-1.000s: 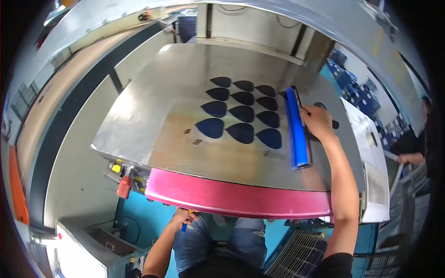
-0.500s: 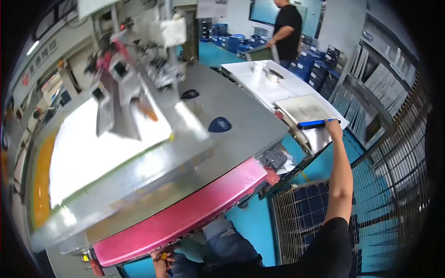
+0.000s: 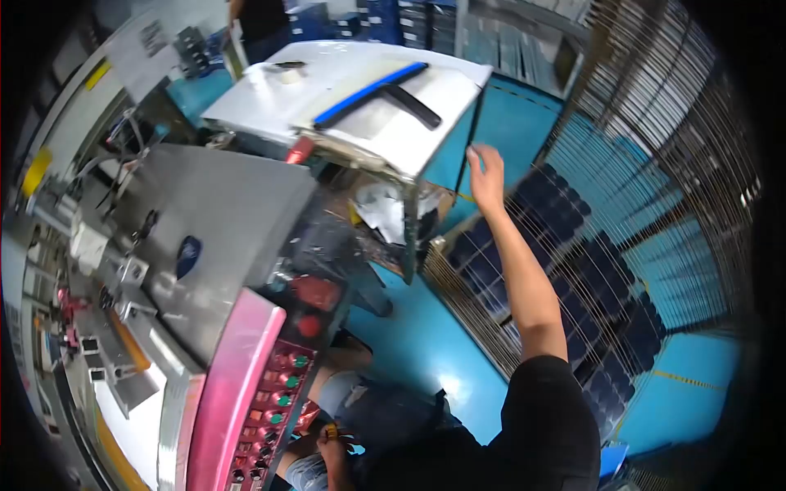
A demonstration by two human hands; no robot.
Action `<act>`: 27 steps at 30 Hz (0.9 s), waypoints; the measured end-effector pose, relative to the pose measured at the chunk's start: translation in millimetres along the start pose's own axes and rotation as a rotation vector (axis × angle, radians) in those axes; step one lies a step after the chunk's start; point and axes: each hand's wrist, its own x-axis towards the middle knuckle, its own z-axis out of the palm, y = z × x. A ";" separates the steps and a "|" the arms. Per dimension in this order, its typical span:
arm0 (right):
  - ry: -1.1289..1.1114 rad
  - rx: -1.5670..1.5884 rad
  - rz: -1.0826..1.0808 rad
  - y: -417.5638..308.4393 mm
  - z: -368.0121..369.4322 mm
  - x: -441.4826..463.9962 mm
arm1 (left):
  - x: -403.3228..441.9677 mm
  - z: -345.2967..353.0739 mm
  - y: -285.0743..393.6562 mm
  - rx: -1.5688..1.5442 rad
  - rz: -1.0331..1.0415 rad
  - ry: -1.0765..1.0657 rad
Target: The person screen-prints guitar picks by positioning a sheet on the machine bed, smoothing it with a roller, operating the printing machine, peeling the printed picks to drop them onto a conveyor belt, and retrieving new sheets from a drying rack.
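Observation:
My right hand (image 3: 486, 176) is stretched out in the air past the white table's front corner, with thumb and fingers apart and nothing in it. A squeegee (image 3: 372, 92) with a long blue edge and a black handle lies on a pale flat panel on the white table (image 3: 458, 65), apart from my hand. Low down by my lap, my left hand (image 3: 333, 448) is closed around something small, with a bit of yellow showing; its kind is too small to tell.
A machine with a grey metal bed (image 3: 221, 192), a dark blue oval piece (image 3: 188, 255) and a pink front panel (image 3: 237, 376) with knobs stands left. Wire racks (image 3: 491, 327) holding dark blue pieces are at right. Another person (image 3: 264, 29) stands behind the white table.
My right hand has let go of the squeegee, which now lies on the table, and has drawn back from it. The view has swung right. My left hand stays low and closed.

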 end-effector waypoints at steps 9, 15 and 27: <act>0.713 1.046 1.395 315.8 -200.0 -159.1 | -3.0 -6.6 -1.4 0.214 0.028 0.178; 0.477 1.319 1.459 416.5 -215.7 -170.4 | -13.0 55.6 33.6 0.220 0.040 0.104; -0.358 0.966 0.922 -15.0 -182.8 -189.2 | -37.3 232.1 127.7 0.735 0.575 -0.261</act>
